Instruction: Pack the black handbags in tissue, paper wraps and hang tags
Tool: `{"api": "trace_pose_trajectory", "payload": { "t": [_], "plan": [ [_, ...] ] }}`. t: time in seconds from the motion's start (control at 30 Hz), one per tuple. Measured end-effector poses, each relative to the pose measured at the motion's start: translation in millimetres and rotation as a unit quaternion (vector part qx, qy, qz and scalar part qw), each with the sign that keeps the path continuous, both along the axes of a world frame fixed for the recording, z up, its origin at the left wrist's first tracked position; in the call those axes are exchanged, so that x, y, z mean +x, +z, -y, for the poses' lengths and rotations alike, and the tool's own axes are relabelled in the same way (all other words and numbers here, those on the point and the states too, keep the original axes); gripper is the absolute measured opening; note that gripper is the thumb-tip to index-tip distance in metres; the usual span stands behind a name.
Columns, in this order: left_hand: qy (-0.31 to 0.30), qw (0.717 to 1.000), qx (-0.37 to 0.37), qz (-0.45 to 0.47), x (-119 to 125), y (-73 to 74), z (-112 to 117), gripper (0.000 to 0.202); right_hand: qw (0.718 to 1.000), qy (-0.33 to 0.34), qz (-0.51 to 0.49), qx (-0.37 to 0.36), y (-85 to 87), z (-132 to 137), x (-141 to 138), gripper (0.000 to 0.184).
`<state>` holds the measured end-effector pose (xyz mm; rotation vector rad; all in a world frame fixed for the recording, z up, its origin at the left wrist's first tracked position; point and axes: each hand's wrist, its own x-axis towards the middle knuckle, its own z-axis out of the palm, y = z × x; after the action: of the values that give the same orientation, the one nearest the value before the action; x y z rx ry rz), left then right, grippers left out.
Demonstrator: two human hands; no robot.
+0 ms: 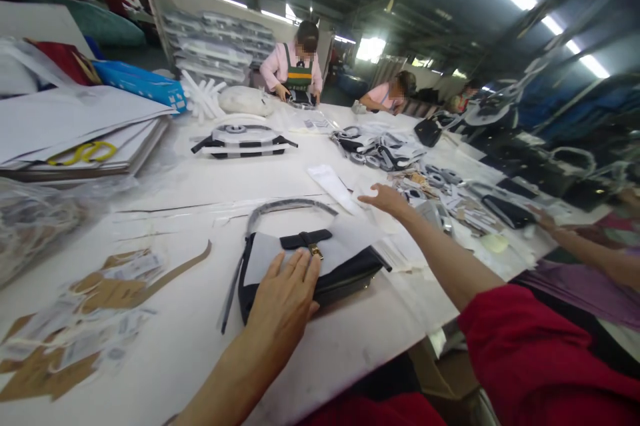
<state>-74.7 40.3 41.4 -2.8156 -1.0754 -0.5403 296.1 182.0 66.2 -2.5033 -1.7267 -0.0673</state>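
Observation:
A black handbag [345,279] lies on the white table in front of me, with a wrapped handle [290,205] arching behind it. A translucent white sheet [260,256] covers part of its front, around a dark strap with a gold clasp [316,251]. My left hand [287,283] rests flat on the bag, fingers stretched out. Beyond the bag, to the right, my right hand [387,201] has its fingers bent together at the edge of a thin white sheet [333,186]; its grip is partly hidden.
Tan tags [110,293] lie at left, below yellow scissors [85,154] on stacked boards. Another wrapped bag [245,141] stands farther back. Wrapped straps [380,146] and small parts heap at right. A co-worker [297,69] handles a bag across the table; another person's arm [585,246] reaches in at right.

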Motion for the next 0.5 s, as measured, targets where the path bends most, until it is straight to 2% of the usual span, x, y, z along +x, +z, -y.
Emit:
{"api": "trace_pose_trajectory", "payload": {
  "t": [0.1, 0.23, 0.4, 0.5],
  "plan": [
    [0.023, 1.0, 0.002, -0.014, 2, -8.1, 6, 0.073, 0.998, -0.028, -0.025, -0.041, -26.5, 3, -9, 0.064],
    [0.041, 0.999, 0.034, -0.003, 7, -21.3, 14, 0.056, 0.995, -0.083, -0.048, -0.038, -46.3, 22, 3, 0.065],
    [0.055, 0.994, 0.076, 0.051, 10, -29.9, 21, 0.041, 0.988, -0.127, -0.075, 0.037, -49.1, 56, 26, 0.058],
    [0.048, 0.989, 0.11, 0.09, 10, -34.3, 23, 0.036, 0.982, -0.113, -0.078, 0.131, -37.2, 73, 39, 0.06]
  ]
}}
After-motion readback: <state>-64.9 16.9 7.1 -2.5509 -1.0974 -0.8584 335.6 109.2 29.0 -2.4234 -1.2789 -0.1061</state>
